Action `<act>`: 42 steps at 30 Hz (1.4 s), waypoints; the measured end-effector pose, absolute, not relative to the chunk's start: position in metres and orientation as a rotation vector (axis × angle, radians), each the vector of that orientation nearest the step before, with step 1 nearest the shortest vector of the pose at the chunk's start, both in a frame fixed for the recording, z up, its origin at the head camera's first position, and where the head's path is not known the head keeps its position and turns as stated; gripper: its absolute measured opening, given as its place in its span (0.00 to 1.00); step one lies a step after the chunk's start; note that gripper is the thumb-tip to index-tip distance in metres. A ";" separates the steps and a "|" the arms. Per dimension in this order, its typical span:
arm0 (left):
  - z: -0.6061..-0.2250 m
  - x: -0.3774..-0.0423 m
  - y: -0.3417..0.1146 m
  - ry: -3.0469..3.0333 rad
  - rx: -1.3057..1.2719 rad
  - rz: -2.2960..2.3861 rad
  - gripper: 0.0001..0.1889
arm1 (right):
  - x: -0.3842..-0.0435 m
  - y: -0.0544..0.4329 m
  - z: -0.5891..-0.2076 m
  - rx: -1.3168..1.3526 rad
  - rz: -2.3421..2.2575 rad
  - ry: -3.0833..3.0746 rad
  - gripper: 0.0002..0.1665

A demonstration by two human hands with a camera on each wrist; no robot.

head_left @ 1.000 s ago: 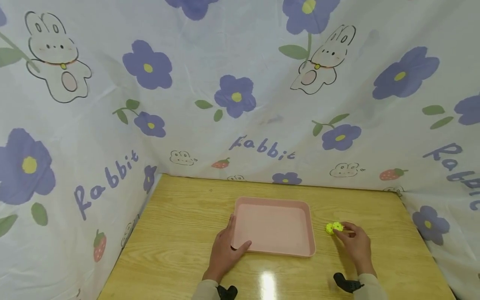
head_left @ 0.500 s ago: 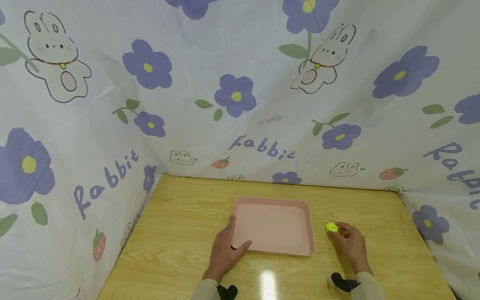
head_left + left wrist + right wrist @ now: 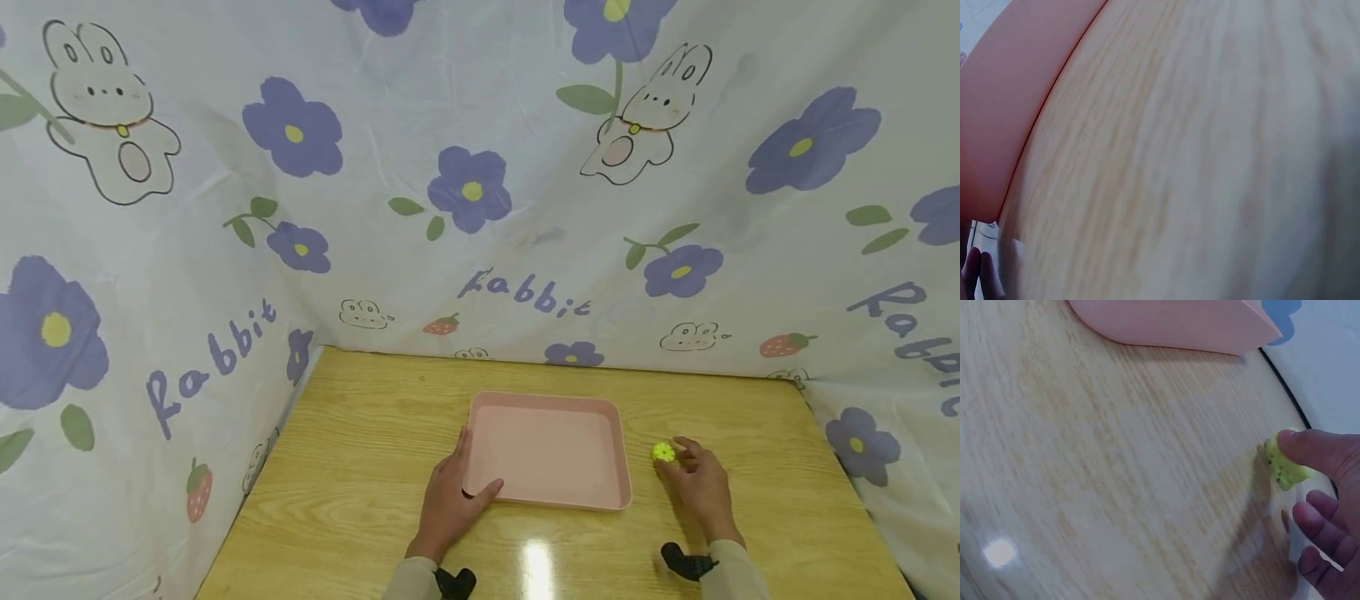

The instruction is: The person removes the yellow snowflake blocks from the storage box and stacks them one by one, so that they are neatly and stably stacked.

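In the head view, a pink rectangular tray (image 3: pixel 551 454) lies flat on the table. My left hand (image 3: pixel 447 504) rests at its near left corner, straight fingers along the left side and thumb over the front rim. To the right of the tray, my right hand (image 3: pixel 699 487) pinches a small yellow-green round piece with a flower-like face (image 3: pixel 663 452). In the right wrist view, the thumb presses on this scalloped piece (image 3: pixel 1285 467) close over the table, while the other fingers curl loosely below. The index fingertip is hidden behind it.
The wooden table (image 3: pixel 360 433) is bounded at the back and sides by a white cloth (image 3: pixel 405 267) printed with rabbits and purple flowers. Each wrist carries a black strap mount (image 3: pixel 686 562).
My right hand has shifted slightly left. Two yellow-green pieces showed side by side a second ago; now they overlap as one. The left hand and tray have stayed put.
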State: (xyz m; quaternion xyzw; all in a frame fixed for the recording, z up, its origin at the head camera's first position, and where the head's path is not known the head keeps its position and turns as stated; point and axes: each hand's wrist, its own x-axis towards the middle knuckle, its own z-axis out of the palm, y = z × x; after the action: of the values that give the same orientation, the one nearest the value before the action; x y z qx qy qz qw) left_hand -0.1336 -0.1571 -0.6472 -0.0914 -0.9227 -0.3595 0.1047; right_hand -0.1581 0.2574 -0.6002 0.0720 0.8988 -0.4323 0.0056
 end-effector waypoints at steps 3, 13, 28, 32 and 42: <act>-0.646 -0.134 -0.158 -2.725 -0.265 -1.073 0.52 | -0.160 0.257 -0.596 0.151 -1.281 2.857 0.38; -0.649 -0.134 -0.158 -2.735 -0.260 -1.085 0.53 | -0.173 0.250 -0.590 -0.075 -0.976 2.930 0.30; -0.650 -0.135 -0.158 -2.725 -0.275 -1.071 0.52 | -0.179 0.251 -0.594 -0.106 -0.914 2.974 0.21; -0.650 -0.136 -0.158 -2.722 -0.280 -1.071 0.52 | -0.179 0.252 -0.592 -0.105 -0.920 2.969 0.21; -0.648 -0.134 -0.158 -2.706 -0.274 -1.040 0.52 | -0.173 0.244 -0.585 0.038 -0.912 2.953 0.42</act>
State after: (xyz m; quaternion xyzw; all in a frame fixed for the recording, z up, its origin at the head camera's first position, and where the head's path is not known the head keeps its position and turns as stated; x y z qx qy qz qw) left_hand -0.1335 -0.1581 -0.6482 -0.0936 -0.9231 -0.3549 0.1146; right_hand -0.1728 0.2441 -0.5854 0.0123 0.9551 -0.2948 0.0254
